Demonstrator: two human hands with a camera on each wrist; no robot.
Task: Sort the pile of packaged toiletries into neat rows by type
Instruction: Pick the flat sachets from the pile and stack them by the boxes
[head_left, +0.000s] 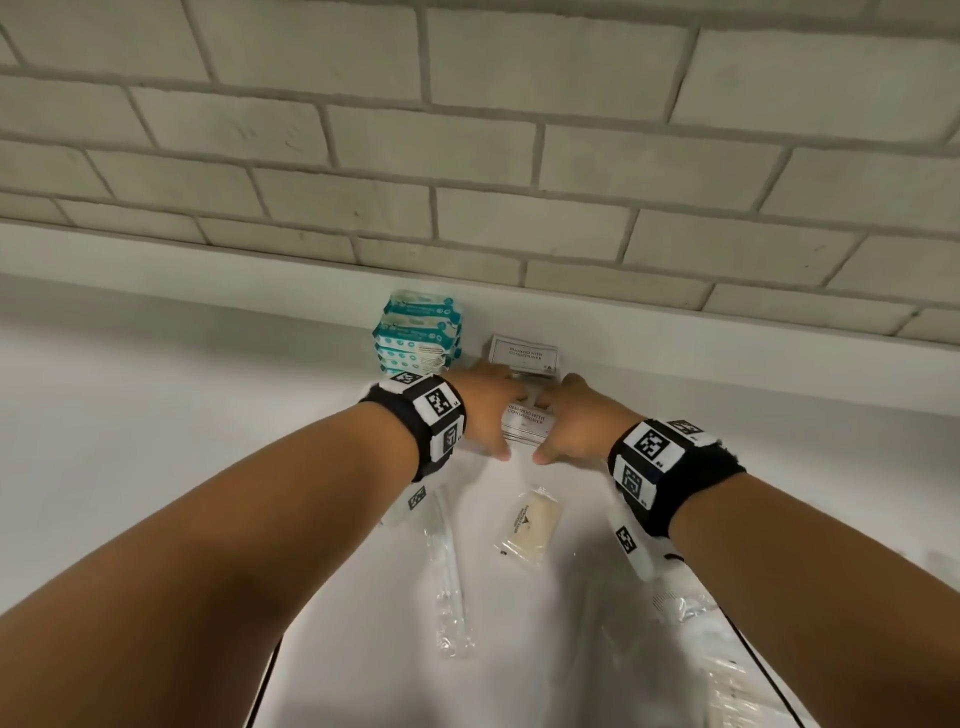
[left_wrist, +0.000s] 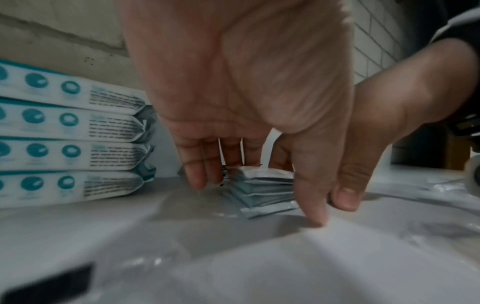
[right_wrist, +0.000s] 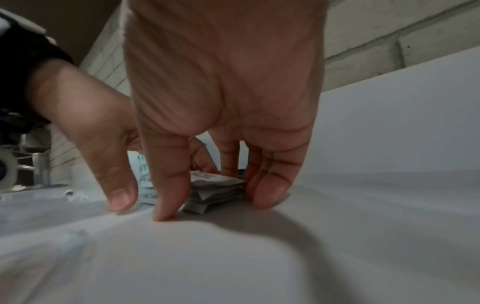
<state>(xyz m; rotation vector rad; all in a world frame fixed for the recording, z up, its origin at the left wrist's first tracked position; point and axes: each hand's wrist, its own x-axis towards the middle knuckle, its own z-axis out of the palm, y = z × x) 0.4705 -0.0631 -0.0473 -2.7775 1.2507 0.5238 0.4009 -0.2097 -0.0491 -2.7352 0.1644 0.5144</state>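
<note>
Head view: the shampoo sachets (head_left: 525, 422) lie on the white surface (head_left: 208, 415) just right of the stacked wipe packs (head_left: 415, 332), probably being squared into a row. Left wrist view: the left hand (left_wrist: 233, 92), fingers nearly straight, presses their side. Right wrist view: the right hand (right_wrist: 223, 98) brackets the opposite side likewise, gripping nothing.

far sachet (head_left: 523, 355): "SHAMPOO WITH CONDITIONER" | near sachet (head_left: 525, 422): same text, partly covered
</note>
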